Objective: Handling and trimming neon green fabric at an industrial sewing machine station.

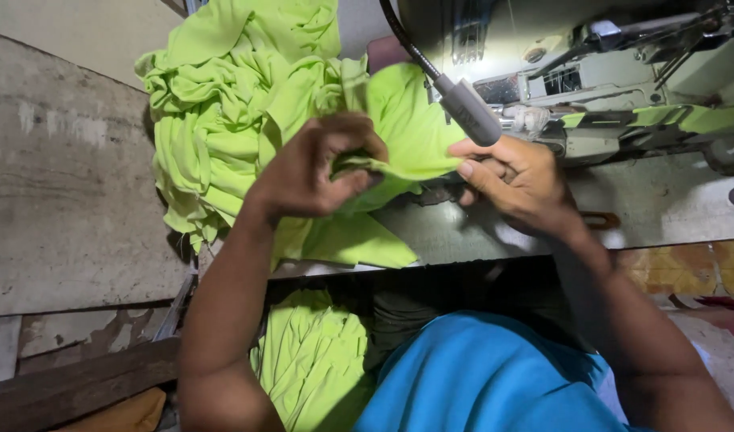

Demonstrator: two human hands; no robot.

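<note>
I hold a lime-green fabric piece (407, 128) stretched between both hands above the sewing table (663, 208). My left hand (315, 168) is closed, pinching a folded edge of the fabric. My right hand (515, 180) grips the opposite edge, close to the sewing machine (623, 88) and just under a grey flexible-neck lamp head (471, 110). The fabric hangs down over the table's front edge. Part of it is hidden behind my left hand.
A big heap of lime-green cloth (231, 96) lies at the table's left end. More green cloth (311, 360) rests low near my lap, beside my blue shirt (479, 376). A concrete wall (63, 184) and a wooden board (79, 384) stand on the left.
</note>
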